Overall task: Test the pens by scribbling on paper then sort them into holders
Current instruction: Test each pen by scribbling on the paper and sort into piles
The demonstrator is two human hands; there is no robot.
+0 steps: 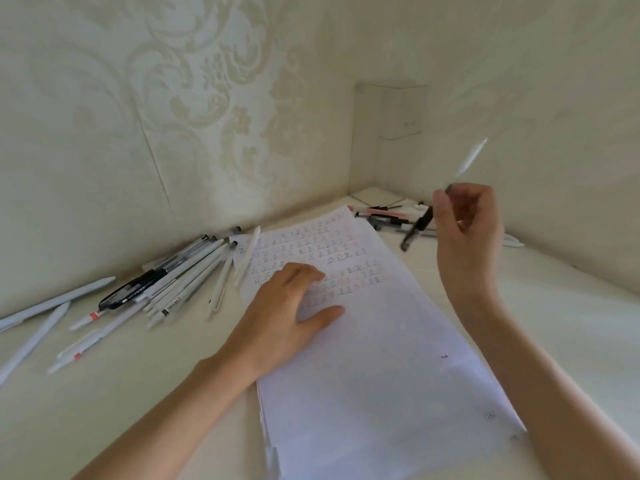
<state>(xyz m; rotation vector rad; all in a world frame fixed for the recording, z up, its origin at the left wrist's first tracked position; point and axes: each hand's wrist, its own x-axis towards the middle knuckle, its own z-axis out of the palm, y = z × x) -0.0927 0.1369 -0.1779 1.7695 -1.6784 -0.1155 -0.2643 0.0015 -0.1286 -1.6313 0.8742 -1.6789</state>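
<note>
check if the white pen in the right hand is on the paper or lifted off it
Lifted off. The right hand pinches the white pen in mid-air, slanting upward, clear of the paper; it is motion-blurred.

Cream table (104,427), paper stack (381,375) at centre, pen pile (180,282) left, more pens (381,213) far right

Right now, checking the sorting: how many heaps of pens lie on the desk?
2: the left heap beside the paper, along the wall; the far heap past the paper's top corner, partly hidden behind the right hand.
</note>
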